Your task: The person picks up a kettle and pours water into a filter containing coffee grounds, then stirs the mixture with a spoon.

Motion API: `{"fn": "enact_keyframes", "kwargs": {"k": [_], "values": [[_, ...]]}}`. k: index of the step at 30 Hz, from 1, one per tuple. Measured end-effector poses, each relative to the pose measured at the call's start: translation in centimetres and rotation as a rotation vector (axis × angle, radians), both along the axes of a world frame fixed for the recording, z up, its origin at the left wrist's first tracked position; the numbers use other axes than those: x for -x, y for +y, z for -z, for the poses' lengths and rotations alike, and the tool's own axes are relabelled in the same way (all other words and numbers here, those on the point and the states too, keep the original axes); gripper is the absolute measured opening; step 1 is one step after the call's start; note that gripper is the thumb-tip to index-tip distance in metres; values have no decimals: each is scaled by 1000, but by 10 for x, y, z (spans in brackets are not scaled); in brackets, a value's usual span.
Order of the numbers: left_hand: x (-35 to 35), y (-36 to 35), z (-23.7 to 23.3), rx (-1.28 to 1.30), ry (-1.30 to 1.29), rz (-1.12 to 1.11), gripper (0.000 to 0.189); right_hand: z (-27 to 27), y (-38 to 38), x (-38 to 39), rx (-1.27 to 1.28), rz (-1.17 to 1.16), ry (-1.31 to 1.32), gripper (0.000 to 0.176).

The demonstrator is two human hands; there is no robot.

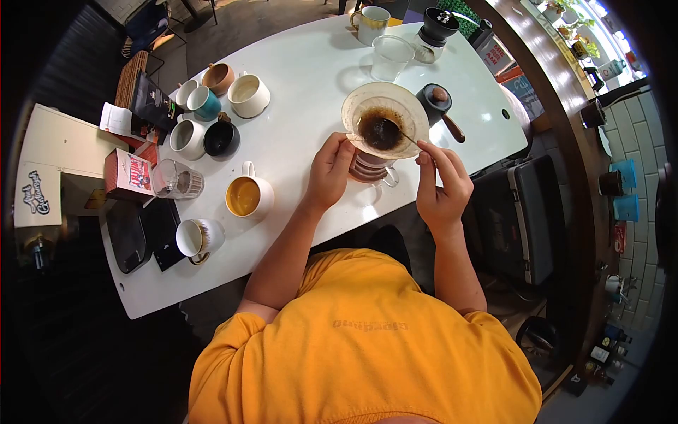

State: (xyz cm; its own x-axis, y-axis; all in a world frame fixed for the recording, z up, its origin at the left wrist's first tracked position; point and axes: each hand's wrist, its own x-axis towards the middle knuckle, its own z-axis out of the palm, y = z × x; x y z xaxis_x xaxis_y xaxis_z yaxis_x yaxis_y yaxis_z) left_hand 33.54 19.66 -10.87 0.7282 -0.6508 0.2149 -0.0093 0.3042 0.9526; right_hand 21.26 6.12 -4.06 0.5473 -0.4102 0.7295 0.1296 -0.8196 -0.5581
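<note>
A pale paper coffee filter (358,106) stands over a glass coffee server (371,169), with dark wet coffee (381,134) in the bottom of its cone. My left hand (332,168) is closed at the near left of the filter, thumb and fingers pinching its rim. On the other side, my right hand (445,185) pinches the end of a thin stirrer (405,134), whose far end dips into the coffee. The stirrer's tip is hidden in the dark liquid. Any dripper under the paper is mostly hidden.
Right of the filter sits a dark pot with a wooden handle (433,100). Behind are a clear plastic cup (392,56), a mug (373,25) and a coffee grinder (439,27). Several cups, a yellow-lined mug (247,196) and a glass tumbler (178,179) occupy the table's left.
</note>
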Motion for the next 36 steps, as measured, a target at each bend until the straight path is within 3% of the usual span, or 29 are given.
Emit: {"fn": "enact_keyframes", "kwargs": {"k": [22, 36], "values": [[-3, -1, 3, -8, -2, 3, 23, -16, -1, 0, -43, -106, 23, 13], [0, -1, 2, 8, 38, 7, 25, -16, -7, 0, -15, -20, -1, 14]]}}
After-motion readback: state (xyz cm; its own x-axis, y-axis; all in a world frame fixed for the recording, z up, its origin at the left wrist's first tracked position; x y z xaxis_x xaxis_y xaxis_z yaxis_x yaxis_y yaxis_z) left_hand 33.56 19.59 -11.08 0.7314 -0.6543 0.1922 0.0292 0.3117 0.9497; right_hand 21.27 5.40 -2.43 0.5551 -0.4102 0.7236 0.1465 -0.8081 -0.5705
